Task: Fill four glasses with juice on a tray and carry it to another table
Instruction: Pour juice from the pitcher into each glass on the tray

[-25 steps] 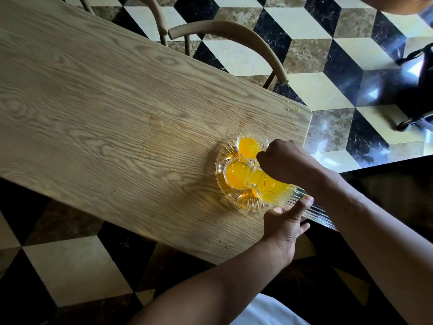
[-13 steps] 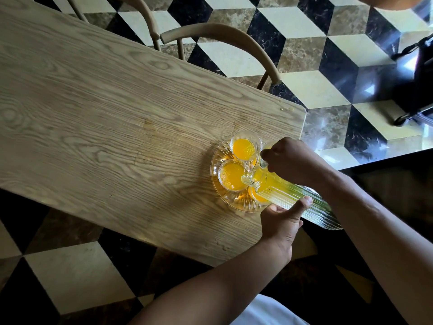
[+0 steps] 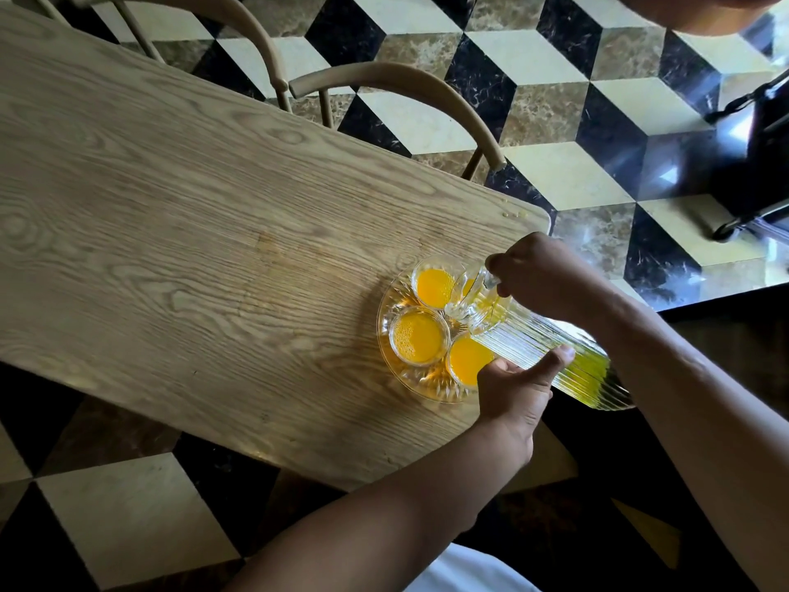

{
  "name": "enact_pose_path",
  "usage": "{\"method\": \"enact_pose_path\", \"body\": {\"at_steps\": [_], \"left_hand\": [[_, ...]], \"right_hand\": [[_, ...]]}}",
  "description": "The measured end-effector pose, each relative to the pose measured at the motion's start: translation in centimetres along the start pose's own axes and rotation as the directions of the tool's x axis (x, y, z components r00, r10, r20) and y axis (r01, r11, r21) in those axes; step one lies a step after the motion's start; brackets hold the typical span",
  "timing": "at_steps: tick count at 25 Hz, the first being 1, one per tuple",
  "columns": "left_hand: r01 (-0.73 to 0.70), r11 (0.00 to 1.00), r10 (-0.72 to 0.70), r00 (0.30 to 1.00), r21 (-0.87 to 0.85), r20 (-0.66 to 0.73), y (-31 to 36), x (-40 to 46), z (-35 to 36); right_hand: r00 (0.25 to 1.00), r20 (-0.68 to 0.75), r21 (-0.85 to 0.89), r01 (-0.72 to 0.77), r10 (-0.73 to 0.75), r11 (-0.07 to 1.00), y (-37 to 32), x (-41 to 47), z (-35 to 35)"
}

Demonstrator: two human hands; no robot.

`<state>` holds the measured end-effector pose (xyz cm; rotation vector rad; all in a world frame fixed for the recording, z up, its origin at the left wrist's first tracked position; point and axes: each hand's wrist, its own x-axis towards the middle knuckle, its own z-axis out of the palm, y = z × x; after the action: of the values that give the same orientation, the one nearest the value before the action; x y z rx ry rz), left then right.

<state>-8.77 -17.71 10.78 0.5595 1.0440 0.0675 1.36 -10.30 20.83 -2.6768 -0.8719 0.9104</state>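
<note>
Head view, near to far. White garment (image 3: 469, 570) at bottom edge, w/ both forearms reaching fwd over it.

Left hand (image 3: 514, 393): palm under the ribbed glass pitcher (image 3: 533, 343), thumb up along its side, other fingers curled beneath; supports pitcher's lower body. Pitcher is tilted steeply, mouth toward the tray, base toward the person and overhanging the table edge; a little yellow juice pooled near its base.

Right hand (image 3: 542, 277): fingers closed round the pitcher's handle near the rim, knuckles up.

Round cut-glass tray (image 3: 410, 388) sits on the wooden table (image 3: 192, 232), close to the near-right corner. On tray: near glass (image 3: 467, 361) w/ orange juice, partly covered by pitcher and left hand; left glass (image 3: 418, 337) w/ juice, foam at its edge; far glass (image 3: 435, 286) w/ juice. These 3 stand touching or nearly so. Pitcher's mouth hangs over the tray's right side, just beside the far glass; a 4th glass there can't be made out clearly, being hidden behind spout and hand.

Beyond table: two curved-back wooden chairs (image 3: 405, 91) pushed in at far edge. Floor (image 3: 555, 57) is cube-pattern tile in black, cream, brown marble. Dark object (image 3: 760, 155) at far right, detail unclear.
</note>
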Motion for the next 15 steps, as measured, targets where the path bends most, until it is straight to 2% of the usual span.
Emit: {"method": "enact_pose_path", "body": {"at_steps": [15], "left_hand": [[0.084,0.995,-0.084,0.996,-0.051,0.006,1.7,1.7,1.1]], "right_hand": [[1.0,0.013,-0.107,-0.024,0.025,0.994,-0.6,3.9,0.3]]}}
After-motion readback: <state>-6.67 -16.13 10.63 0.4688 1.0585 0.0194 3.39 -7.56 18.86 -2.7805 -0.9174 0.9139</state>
